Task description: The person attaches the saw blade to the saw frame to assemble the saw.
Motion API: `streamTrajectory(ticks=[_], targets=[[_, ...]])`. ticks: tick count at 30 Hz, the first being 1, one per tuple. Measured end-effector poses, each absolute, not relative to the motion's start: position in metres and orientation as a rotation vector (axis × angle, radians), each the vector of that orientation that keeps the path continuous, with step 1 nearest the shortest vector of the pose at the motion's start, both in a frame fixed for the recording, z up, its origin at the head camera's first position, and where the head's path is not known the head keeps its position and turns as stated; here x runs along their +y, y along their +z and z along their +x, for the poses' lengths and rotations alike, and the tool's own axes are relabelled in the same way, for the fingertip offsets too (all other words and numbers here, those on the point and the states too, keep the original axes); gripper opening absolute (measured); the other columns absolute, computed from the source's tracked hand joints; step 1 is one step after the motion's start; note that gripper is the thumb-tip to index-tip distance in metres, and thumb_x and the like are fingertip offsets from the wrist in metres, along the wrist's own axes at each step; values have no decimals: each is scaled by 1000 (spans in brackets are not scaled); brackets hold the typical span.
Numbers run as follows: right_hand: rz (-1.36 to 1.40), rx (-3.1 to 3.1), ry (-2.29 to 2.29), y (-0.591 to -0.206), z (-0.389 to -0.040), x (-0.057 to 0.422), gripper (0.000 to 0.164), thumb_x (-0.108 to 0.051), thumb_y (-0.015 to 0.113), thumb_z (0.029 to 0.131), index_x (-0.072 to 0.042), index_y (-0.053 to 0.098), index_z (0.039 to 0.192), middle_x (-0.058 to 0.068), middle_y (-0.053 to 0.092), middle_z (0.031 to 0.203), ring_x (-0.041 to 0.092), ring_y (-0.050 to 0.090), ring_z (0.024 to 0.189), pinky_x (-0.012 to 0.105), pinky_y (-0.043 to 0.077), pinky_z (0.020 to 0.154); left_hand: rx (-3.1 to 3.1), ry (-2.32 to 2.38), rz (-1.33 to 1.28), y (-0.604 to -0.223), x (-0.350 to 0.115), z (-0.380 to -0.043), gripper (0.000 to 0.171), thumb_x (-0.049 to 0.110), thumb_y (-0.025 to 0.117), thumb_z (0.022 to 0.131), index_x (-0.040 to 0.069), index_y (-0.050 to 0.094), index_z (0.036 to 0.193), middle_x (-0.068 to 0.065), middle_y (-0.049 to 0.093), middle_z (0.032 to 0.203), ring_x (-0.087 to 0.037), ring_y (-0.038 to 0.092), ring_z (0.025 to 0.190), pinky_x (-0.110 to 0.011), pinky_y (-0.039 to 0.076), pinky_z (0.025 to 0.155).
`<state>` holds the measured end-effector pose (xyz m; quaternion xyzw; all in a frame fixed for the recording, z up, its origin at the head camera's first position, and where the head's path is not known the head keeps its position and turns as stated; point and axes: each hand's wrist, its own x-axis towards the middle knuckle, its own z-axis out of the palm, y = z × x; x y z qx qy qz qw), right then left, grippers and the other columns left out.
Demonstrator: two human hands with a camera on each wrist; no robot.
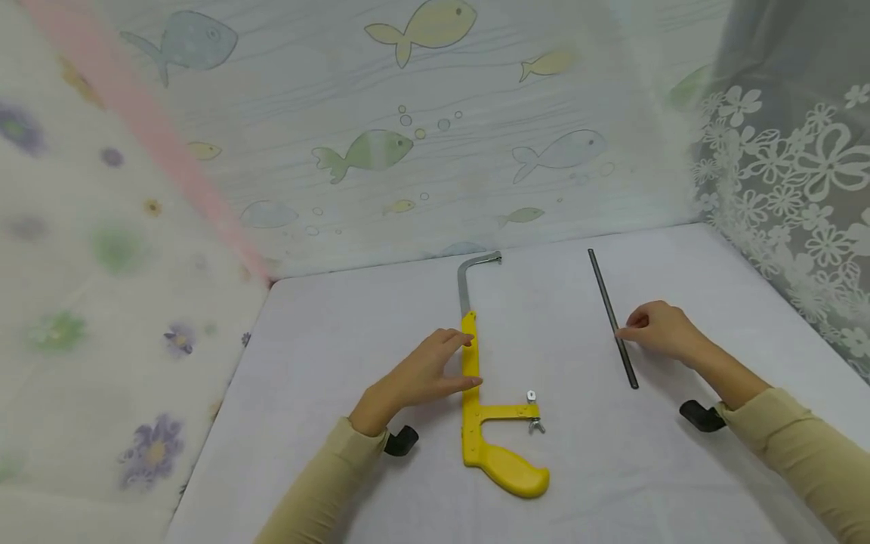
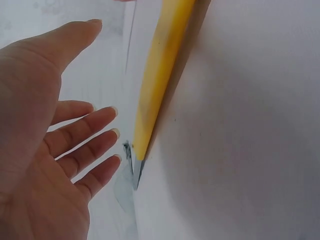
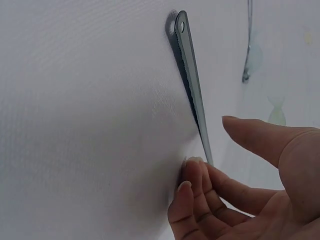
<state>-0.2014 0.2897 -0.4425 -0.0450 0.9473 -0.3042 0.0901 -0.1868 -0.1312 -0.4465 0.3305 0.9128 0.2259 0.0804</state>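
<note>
A yellow hacksaw frame [image 1: 470, 427] lies on the white cloth with its curved grip toward me and its metal arm bent at the far end. My left hand [image 1: 424, 370] is over the frame's long bar, thumb and fingers spread apart. In the left wrist view, those fingers look relaxed beside the yellow bar [image 2: 160, 65], holding nothing. To the right lies a dark hacksaw blade [image 1: 628, 366]. At its right edge is my right hand [image 1: 662, 331], fingers loosely bent. The right wrist view shows fingertips by the toothed blade [image 3: 192, 75], thumb apart from them.
A wing nut [image 1: 537, 426] hangs at the end of the frame's side arm. White cloth [image 1: 306, 363] covers the table. Behind it hangs a fish-print curtain [image 1: 469, 151], with flowered fabric [image 1: 136, 340] on the left and a lace curtain [image 1: 802, 174] on the right.
</note>
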Motion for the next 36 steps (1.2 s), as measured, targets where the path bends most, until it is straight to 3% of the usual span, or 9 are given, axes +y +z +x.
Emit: streamTrajectory(ticks=[8,21,36], targets=[[-119,2794,-880,-441,-204,283,37,-24,72,93,13,70,100,14,66,85,25,58,77,34,47,62,2702,620,1086,-446,-116,-182,70,47,79,89,8,56,142,-3,59,132,-17,51,121,-34,44,107],[-36,2835,-823,-443,-203,269,31,-17,71,92,14,68,93,20,66,84,28,60,74,37,50,61,2582,569,1271,-457,-96,-171,61,48,81,87,11,64,132,2,63,124,-11,52,112,-24,43,102],[31,2821,-713,-436,-199,258,30,-11,63,91,18,62,100,28,66,91,36,64,80,44,52,64,2507,573,1326,-465,-81,-164,30,33,81,90,14,69,110,9,59,99,-6,51,87,-14,43,77]])
